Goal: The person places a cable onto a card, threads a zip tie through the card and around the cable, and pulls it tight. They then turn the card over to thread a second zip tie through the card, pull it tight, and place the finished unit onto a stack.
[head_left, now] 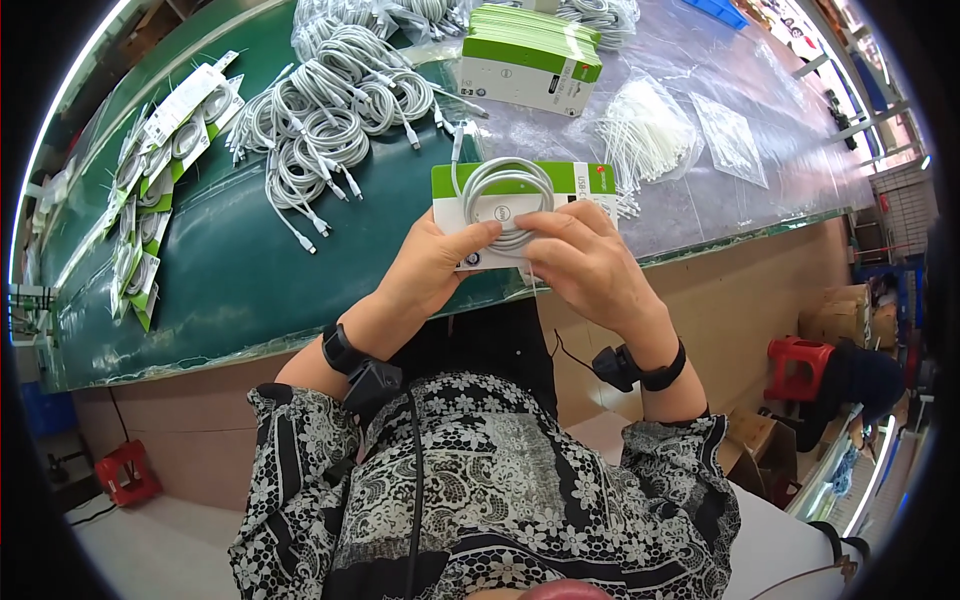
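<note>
A coiled pale grey cable (512,168) lies on a green and white packaging card (585,180), lifted near the front edge of the table. My left hand (425,258) grips the card's left end, its thumb pressing the coil against the card. At the coil's lower right, my right hand (597,268) has its fingers pinched together. A thin pale strand hangs below those fingertips, perhaps the tail of a cable tie. Its upper part is hidden by the fingers. One cable end sticks up past the card's top edge at the left.
Coiled cables (335,125) are heaped beyond my left hand. A stack of cards (530,65) stands behind the coil. White cable ties (648,125) and a clear bag (732,140) lie at right. Cards with cables (160,180) overlap far left. A person (872,378) is near a red stool (797,367).
</note>
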Available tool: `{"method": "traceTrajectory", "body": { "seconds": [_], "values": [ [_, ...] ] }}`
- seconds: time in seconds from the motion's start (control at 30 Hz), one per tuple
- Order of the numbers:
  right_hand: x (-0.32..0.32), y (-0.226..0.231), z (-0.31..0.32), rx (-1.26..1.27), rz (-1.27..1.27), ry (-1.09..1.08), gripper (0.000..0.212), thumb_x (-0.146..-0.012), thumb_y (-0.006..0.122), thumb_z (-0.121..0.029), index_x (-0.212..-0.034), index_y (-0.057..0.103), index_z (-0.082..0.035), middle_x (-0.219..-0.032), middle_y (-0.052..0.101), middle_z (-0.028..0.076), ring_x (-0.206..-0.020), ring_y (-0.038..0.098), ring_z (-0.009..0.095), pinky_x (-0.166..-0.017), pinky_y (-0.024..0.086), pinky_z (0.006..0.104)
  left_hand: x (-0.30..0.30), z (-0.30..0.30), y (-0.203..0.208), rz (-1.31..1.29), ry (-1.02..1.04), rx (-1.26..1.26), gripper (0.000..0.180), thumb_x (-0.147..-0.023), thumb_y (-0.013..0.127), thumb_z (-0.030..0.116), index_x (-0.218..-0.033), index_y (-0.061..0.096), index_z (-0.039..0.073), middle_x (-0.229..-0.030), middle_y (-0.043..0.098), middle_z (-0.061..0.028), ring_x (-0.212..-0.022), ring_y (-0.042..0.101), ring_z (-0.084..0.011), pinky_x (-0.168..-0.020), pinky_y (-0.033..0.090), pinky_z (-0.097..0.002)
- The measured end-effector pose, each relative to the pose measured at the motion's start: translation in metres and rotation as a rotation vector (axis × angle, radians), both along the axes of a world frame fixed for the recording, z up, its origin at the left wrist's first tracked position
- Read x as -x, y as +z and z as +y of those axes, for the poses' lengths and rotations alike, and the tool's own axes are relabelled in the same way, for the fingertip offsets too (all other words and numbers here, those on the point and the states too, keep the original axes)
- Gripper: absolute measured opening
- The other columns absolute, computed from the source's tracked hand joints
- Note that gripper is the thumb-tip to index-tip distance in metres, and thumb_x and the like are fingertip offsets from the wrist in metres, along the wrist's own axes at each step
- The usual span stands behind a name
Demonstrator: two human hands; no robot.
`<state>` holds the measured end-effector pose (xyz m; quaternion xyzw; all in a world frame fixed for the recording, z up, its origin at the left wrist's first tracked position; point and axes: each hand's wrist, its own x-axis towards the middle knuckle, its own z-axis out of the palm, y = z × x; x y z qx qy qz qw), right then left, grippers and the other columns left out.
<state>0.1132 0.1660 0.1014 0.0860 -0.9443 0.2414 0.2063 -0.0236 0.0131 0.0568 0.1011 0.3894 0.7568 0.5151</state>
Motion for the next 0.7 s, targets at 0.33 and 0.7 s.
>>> {"method": "traceTrajectory", "body": {
  "seconds": [0.33,0.7],
  "values": [
    [-0.008,-0.019,-0.009,-0.014,0.345,-0.123,0.019,-0.067,0.073,0.001,-0.083,0.063,-0.004,-0.101,0.066,0.01,-0.094,0.059,0.029,-0.089,0.047,0.041,-0.031,-0.017,0.025,0.77,0.163,0.214,0.035,-0.082,0.07,0.002,-0.114,0.058,-0.001,-0.107,0.064,-0.0093,-0.092,0.064,-0.018,-0.076,0.054,-0.0303],
    [-0.023,-0.065,-0.037,0.213,0.53,-0.287,0.033,-0.068,0.076,-0.009,-0.1,0.066,-0.005,-0.109,0.06,0.008,-0.104,0.057,0.029,-0.094,0.048,0.0445,-0.037,-0.014,0.04,1.563,0.396,-0.355,0.037,-0.075,0.072,0.001,-0.111,0.064,0.002,-0.103,0.061,-0.0124,-0.094,0.064,-0.0294,-0.091,0.054,-0.0416]
  ]
}}
